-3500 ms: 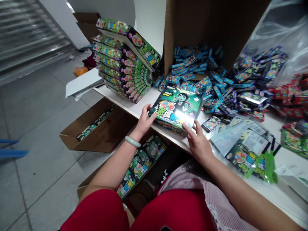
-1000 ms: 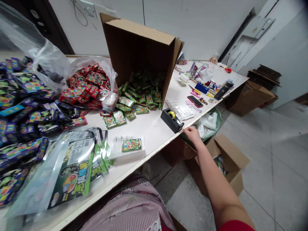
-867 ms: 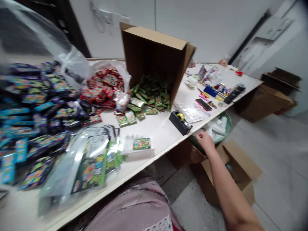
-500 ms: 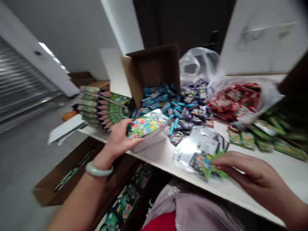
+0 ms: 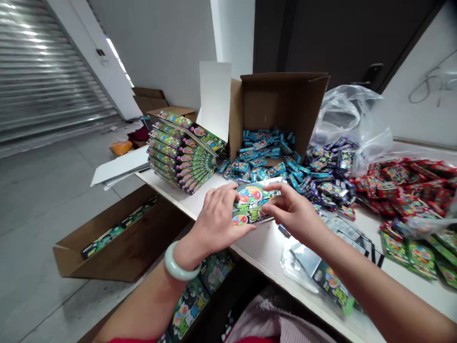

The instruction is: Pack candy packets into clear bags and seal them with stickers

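Head view, centre of frame: left hand, fingers curled, and right hand, fingertips pinched, both grasp a green printed packet just above the white table near its front edge. Upper left, stacked green boxes stand close by; behind, a tipped carton spills blue packets. Clear bags lie lower right; open floor spreads left.

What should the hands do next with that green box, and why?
Probably set the flat green printed box down on the white table: the left hand and right hand both grip it over the table's near edge.
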A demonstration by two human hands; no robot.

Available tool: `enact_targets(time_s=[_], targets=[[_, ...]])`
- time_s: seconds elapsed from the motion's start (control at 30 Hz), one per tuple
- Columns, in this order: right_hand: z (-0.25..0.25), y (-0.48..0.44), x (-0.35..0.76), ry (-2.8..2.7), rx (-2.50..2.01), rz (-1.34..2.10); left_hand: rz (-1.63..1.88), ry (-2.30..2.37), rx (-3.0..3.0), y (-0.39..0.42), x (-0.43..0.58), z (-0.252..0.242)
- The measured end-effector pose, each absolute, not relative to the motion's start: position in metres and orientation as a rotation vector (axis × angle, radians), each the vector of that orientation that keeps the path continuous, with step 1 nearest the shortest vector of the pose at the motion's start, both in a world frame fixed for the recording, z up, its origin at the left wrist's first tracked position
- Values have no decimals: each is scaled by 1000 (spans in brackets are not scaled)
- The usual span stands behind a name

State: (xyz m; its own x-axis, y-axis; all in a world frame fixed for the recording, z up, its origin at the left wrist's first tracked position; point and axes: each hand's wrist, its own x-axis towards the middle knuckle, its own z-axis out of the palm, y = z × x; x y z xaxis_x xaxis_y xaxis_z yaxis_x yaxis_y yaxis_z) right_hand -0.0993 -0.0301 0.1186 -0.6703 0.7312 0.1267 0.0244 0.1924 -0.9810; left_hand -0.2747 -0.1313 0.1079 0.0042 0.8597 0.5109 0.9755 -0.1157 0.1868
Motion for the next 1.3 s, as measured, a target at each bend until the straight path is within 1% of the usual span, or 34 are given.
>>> enact_targets(time_s=[0.23, 0.4, 0.5, 0.63, 0.67, 0.73, 0.8, 0.83, 0.93, 1.0, 1.03, 1.23, 1.3], targets=[[130, -20, -109, -2067, -1008, 1567, -788, -1921, -2077, -134, -272, 105], [135, -16, -112, -2250, -1137, 1418, -672, -1858, -2137, -135, -272, 108], [144, -14, -120, -2502, -1227, 1163, -569, -1880, -2158, -134, -272, 111], [172, -16, -135, -2963, -1184, 482, -597, -1893, -2155, -132, -272, 114], [177, -15, -136, -3058, -1190, 377, -613, -1903, -2150, -132, -272, 114], [182, -12, -130, -3178, -1272, 363, -641, -1930, -2142, -131, -272, 115], [177, -9, -116, -3142, -1326, 395, -667, -1949, -2139, -131, -272, 115], [171, -8, -108, -3066, -1285, 339, -675, -1959, -2137, -130, -272, 115], [145, -12, -90, -2825, -816, 29, -667, -2002, -2117, -127, -272, 115], [127, -21, -88, -2740, -523, -104, -655, -2035, -2110, -126, -272, 115], [119, -26, -88, -2730, -453, -134, -657, -2047, -2113, -125, -271, 116], [85, -45, -46, -2758, -584, -144, -848, -2108, -2239, -129, -264, 114], [69, -38, -22, -2666, -648, -25, -889, -2157, -2266, -133, -258, 111]])
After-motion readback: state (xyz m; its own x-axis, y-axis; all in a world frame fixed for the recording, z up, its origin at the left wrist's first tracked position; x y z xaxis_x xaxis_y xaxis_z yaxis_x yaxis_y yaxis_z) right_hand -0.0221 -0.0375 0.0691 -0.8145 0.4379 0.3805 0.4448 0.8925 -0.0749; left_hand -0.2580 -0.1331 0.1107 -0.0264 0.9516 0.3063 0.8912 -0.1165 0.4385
